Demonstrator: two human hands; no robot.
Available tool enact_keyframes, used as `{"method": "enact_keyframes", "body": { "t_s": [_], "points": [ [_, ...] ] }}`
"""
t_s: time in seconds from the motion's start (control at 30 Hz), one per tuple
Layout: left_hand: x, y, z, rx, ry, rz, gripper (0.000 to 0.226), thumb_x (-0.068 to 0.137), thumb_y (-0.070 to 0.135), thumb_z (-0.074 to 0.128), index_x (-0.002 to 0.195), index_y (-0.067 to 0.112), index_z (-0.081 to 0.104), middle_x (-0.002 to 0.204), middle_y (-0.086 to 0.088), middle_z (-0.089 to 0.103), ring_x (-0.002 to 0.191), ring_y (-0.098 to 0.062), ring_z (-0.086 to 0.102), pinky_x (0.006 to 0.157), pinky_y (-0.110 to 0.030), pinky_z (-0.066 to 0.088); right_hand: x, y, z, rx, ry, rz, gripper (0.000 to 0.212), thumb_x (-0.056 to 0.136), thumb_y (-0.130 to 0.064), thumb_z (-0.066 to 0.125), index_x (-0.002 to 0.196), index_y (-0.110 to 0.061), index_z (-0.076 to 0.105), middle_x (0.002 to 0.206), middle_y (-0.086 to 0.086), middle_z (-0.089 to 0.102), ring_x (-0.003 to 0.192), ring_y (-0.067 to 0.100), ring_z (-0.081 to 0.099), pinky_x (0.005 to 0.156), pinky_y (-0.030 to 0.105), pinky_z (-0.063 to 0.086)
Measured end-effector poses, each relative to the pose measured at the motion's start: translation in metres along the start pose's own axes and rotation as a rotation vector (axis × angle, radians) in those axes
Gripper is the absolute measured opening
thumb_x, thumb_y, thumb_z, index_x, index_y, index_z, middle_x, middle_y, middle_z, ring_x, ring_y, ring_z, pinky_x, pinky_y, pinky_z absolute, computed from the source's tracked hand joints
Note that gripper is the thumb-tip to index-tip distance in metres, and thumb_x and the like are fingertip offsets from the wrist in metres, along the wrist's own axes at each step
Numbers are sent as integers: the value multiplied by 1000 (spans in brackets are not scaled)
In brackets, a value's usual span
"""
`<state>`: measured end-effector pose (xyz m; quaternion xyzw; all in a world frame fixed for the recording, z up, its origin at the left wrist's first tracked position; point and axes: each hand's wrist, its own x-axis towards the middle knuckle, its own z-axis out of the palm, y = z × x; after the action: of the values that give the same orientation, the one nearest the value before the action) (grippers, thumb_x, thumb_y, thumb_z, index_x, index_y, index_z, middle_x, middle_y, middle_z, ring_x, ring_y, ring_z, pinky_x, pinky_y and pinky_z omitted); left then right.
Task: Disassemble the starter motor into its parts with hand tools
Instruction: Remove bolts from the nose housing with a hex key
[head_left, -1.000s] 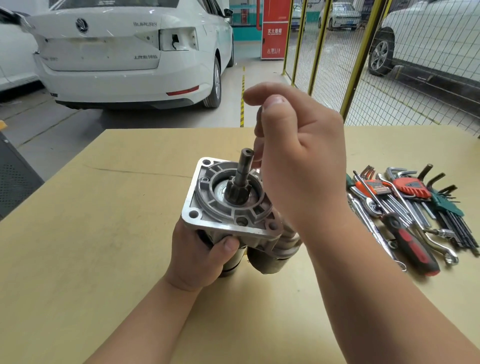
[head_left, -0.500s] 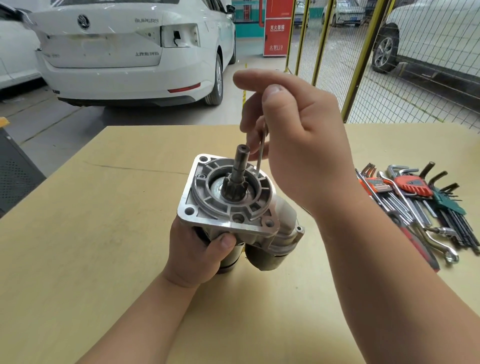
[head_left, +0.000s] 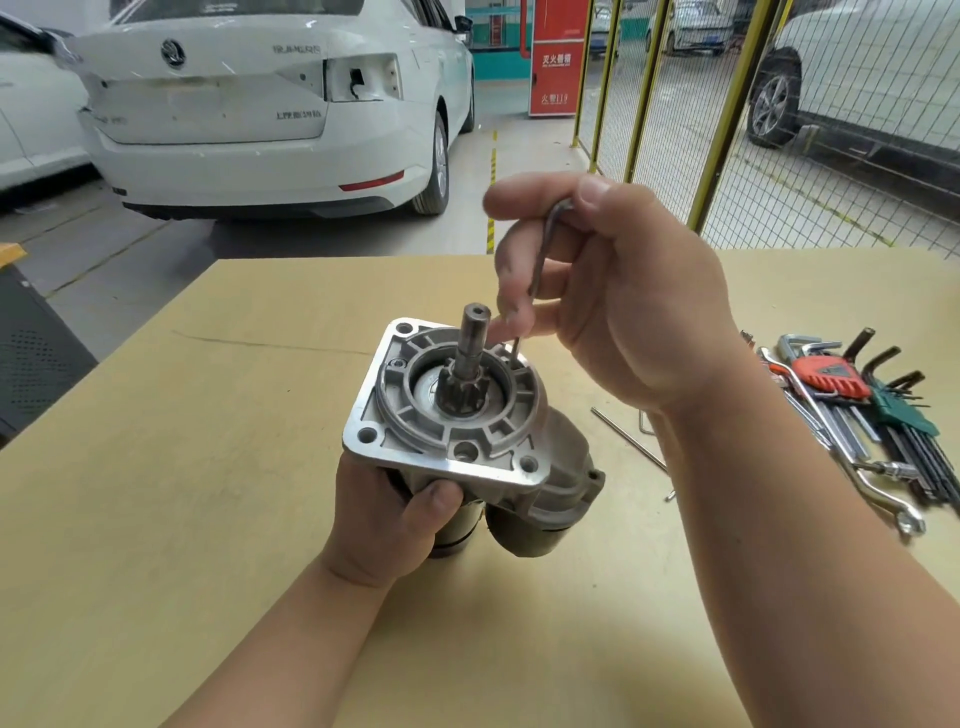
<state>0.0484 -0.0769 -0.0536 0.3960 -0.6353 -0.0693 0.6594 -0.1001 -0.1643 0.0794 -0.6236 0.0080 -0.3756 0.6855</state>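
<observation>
1. The right hand pinches the bent top of a thin grey L-shaped hex key between thumb and curled fingers. The key's tip stands in the flange's far right side.
2. The left hand grips the silver aluminium starter motor, thumb clamped under its near flange. The motor stands upright mid-way along the tan wooden table, pinion shaft up.
3. To the right lie red-holdered hex keys and a green-holdered set.
4. Far off, a red cabinet shows white Chinese characters and "119". The lettering on the white car is blurred.
</observation>
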Motion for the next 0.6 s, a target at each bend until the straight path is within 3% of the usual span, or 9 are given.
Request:
{"method": "enact_keyframes", "body": {
  "t_s": [0.1, 0.23, 0.4, 0.53, 0.6],
  "points": [
    [0, -2, 0, -17, -10, 9, 35, 89, 57, 53, 119, 39, 58, 114, 24, 62, 108, -2, 59, 92, -21, 44, 3, 1, -3, 147, -72, 37, 47, 91, -20, 26, 88, -9, 71, 62, 6, 63, 51, 20, 55, 59, 36, 55],
    [-3, -6, 0, -68, 10, -19, 61, 87, 56, 57, 115, 2, 53, 115, 15, 64, 106, -14, 61, 91, -31, 46, 6, 3, 0, 304, -80, 96, 25, 90, -23, 30, 82, -10, 50, 57, 4, 62, 44, 16, 51, 57, 31, 54],
    [-2, -5, -1, -101, 12, -9, 43, 86, 56, 58, 122, 32, 58, 115, 15, 64, 107, -16, 61, 91, -34, 46, 8, 2, 6, 422, -68, 142, 28, 86, -24, 45, 64, -13, 57, 58, 0, 52, 42, 11, 39, 52, 26, 45],
    [-2, -6, 0, -124, 8, -14, 49, 88, 54, 58, 118, 16, 57, 114, 14, 64, 106, -13, 61, 91, -30, 46, 11, -4, 10, 416, -10, 232, 32, 84, -28, 43, 54, -19, 49, 48, -7, 35, 43, 10, 21, 46, 23, 30],
    [-1, -5, 0, -138, 5, -5, 49, 88, 54, 58, 117, 14, 56, 114, 13, 64, 106, -16, 61, 91, -33, 46, 14, -3, 14, 296, 88, 234, 37, 91, -28, 37, 56, -20, 45, 46, -9, 28, 42, 10, 17, 42, 20, 26]
  ]
}}
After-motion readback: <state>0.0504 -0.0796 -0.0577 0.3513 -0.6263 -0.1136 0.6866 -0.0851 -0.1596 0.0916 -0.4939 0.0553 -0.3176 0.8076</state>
